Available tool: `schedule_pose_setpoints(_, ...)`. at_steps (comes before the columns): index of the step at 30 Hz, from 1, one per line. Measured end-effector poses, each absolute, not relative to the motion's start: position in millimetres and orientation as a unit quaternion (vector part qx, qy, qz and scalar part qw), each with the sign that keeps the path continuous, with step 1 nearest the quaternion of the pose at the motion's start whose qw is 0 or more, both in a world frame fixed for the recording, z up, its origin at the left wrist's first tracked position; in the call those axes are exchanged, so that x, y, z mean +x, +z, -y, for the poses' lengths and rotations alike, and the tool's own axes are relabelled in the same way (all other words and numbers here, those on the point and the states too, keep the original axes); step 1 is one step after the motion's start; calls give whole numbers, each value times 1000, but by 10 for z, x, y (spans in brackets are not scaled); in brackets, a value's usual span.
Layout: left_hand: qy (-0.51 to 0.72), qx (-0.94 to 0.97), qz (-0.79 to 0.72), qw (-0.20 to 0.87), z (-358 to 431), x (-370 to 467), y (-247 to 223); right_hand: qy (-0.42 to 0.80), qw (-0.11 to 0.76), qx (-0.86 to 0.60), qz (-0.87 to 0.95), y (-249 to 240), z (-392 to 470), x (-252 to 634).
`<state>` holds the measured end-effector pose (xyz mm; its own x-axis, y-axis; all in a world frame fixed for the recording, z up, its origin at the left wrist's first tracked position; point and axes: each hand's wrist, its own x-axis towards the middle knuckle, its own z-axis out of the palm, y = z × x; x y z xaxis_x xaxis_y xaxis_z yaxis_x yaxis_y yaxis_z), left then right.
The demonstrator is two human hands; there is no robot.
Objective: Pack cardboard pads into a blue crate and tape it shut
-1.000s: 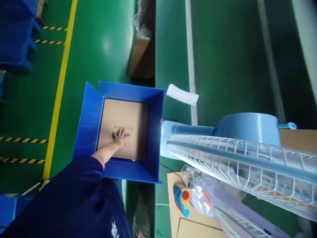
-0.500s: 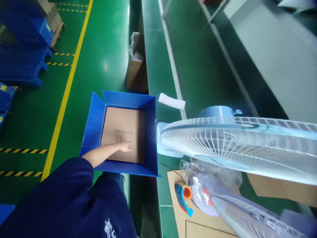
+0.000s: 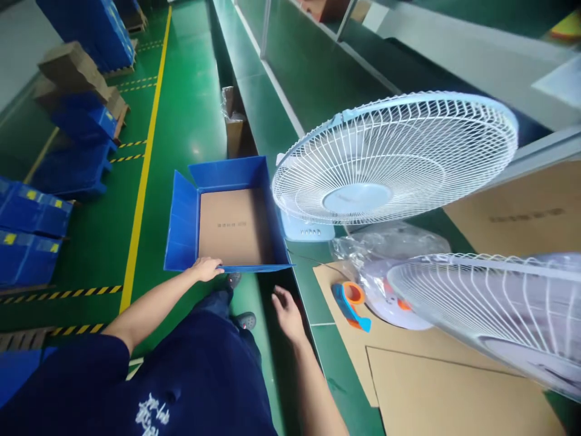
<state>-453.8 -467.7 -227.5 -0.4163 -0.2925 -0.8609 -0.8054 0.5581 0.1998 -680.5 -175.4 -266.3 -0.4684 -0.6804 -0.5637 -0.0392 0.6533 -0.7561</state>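
Note:
In front of me stands a blue corrugated box [image 3: 181, 224] with its upper flaps raised. A brown cardboard sheet [image 3: 236, 230] with a line of dark print lies flat inside it. My left hand [image 3: 207, 268] is at the box's near edge, fingers bent over the rim near the left corner. To the right, my right hand [image 3: 288, 312] hangs beside the bench edge with its fingers apart and nothing in it, short of the box.
A light blue fan [image 3: 358, 197] stands on the green bench [image 3: 313, 284], right of the box. Closer to me are a second fan [image 3: 490, 303], clear plastic film [image 3: 390, 242], an orange-and-blue tape dispenser [image 3: 349, 306] and flat cardboard [image 3: 445, 387]. Blue boxes [image 3: 31, 212] are stacked at left.
My left hand has come back from the cardboard sheet inside the box to its near rim. My right hand has come into view beside the bench. The camera's view has shifted.

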Motion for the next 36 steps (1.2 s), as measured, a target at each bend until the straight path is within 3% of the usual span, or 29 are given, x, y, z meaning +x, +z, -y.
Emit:
schedule_pose_setpoints(5, 289, -383, -768, 424, 4704, -4533, -2192, -321, 375, -303, -815, -2907, 2697, -7112)
schedule_pose_setpoints(10, 301, -390, -764, 418, 4674, -4556, -2269, -292, 403, -387, -776, -3037, 3078, -7403)
schedule_pose_setpoints(15, 330, -389, -759, 404, 4819, -4507, -2513, -221, 410, -318, -826, -3328, 2942, -8021)
schedule_pose_setpoints(19, 318, -431, -759, 370, 5244, -4624, -3045, -213, 387, -281, -852, -3430, 2718, -8241)
schedule_pose_setpoints(23, 330, -452, -742, 368, 5734, -4719, -3823, -146, 352, -354, -854, -3493, 2669, -7816)
schedule_pose_setpoints(28, 363, -438, -714, 408, 6086, -4847, -4478, -29, 476, -288, -830, -3917, 2808, -7163)
schedule_pose_setpoints(30, 360, -412, -766, 338, 6271, -5024, -4488, -1, 547, -230, -805, -4096, 2890, -7008)
schedule_pose_setpoints(32, 320, -399, -836, 195, 6570, -5273, -4382, 10, 583, -195, -789, -4191, 2983, -6902)
schedule_pose_setpoints(34, 264, -417, -867, 60, 6954, -5531, -4231, 13, 581, -186, -792, -4156, 3101, -6845)
schedule_pose_setpoints(36, 238, -457, -857, 2, 7292, -5723, -4104, 2, 565, -188, -803, -3977, 3257, -6846)
